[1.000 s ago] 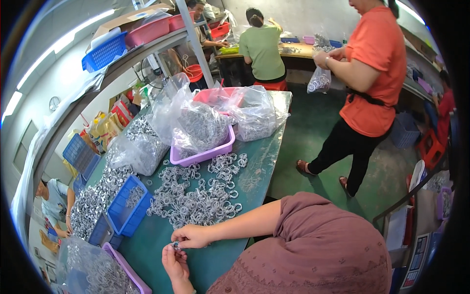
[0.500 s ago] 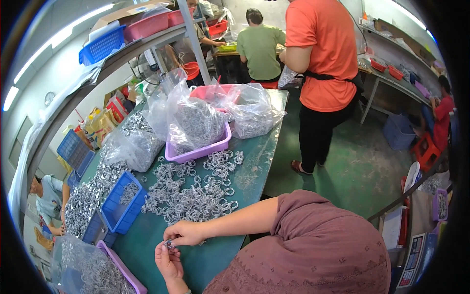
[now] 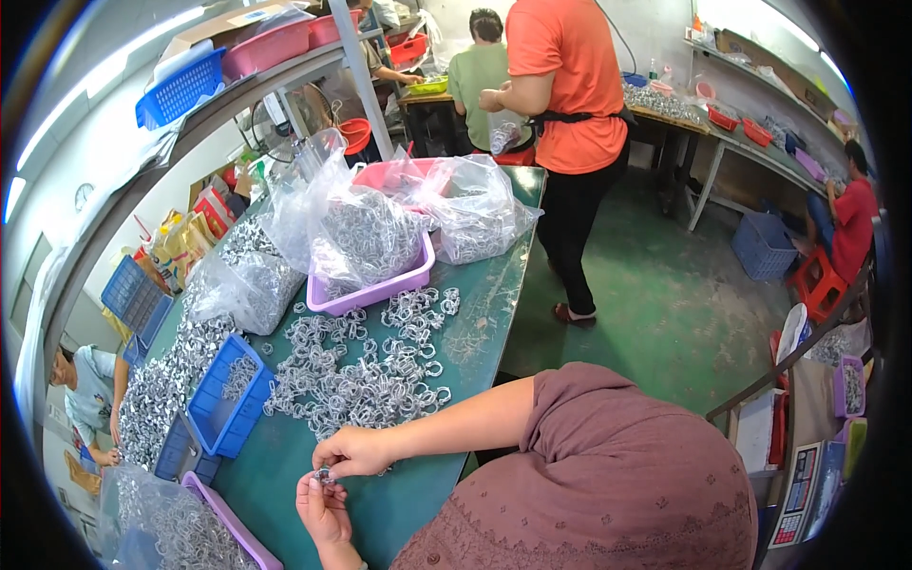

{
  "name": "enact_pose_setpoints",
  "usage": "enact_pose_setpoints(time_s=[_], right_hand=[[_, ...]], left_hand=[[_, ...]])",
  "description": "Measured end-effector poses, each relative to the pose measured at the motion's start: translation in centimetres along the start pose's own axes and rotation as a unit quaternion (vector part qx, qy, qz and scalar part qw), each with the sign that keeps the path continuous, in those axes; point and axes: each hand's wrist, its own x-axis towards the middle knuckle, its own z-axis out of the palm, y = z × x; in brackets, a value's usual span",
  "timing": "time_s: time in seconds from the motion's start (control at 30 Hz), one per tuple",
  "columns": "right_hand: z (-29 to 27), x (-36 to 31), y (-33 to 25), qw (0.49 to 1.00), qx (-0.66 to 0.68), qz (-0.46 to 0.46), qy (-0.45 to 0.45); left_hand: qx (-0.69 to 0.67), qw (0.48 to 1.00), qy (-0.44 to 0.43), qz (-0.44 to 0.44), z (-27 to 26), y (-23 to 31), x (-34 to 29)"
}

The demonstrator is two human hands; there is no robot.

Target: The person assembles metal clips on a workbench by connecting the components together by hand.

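Observation:
My left hand (image 3: 325, 513) and my right hand (image 3: 353, 450) meet over the near part of the green table, fingertips pinching one small silvery metal ring (image 3: 324, 473) between them. Fingers cover much of it, so its exact shape is hard to see. Just beyond my right hand spreads a loose pile of similar metal rings (image 3: 366, 380). To the left of the pile stands a blue plastic basket (image 3: 228, 404) with some rings inside. A clear bag of rings (image 3: 370, 237) sits in a purple tray (image 3: 375, 299) farther back.
Shiny small metal parts (image 3: 171, 389) heap along the table's left side. Another purple tray (image 3: 233, 522) with a bagged load is at near left. A person in an orange shirt (image 3: 575, 85) stands past the table's right edge; a metal shelf post (image 3: 359, 81) rises at the back.
The view has shifted slightly. The person in orange has moved left, a bag of parts in hand. My hands keep the same pinch on the metal ring.

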Motion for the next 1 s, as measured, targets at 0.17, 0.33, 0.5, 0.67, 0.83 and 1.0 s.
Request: enact_pose_setpoints(time_s=[0.17, 0.33, 0.5, 0.67, 0.83, 1.0], right_hand=[[-0.03, -0.11, -0.13, 1.0, -0.004, 0.01, -0.004], [0.01, -0.15, -0.13, 1.0, -0.004, 0.008, -0.004], [0.18, -0.07, -0.17, 1.0, 0.016, 0.009, -0.003], [0.22, 0.07, -0.27, 1.0, 0.016, 0.008, -0.006], [0.27, 0.27, -0.23, 1.0, 0.019, 0.01, -0.017], [0.27, 0.39, 0.03, 0.999, 0.039, 0.016, -0.017]], left_hand=[[-0.002, 1.0, -0.003, -0.006, -0.13, -0.02, -0.06], [0.0, 1.0, -0.006, -0.005, -0.19, -0.03, -0.09], [-0.013, 1.0, -0.009, -0.005, -0.23, 0.07, -0.12], [-0.015, 1.0, -0.013, -0.004, -0.39, 0.21, -0.06], [-0.014, 1.0, -0.012, 0.002, -0.45, 0.17, -0.09], [-0.015, 1.0, 0.0, 0.002, -0.17, 0.23, -0.12]])
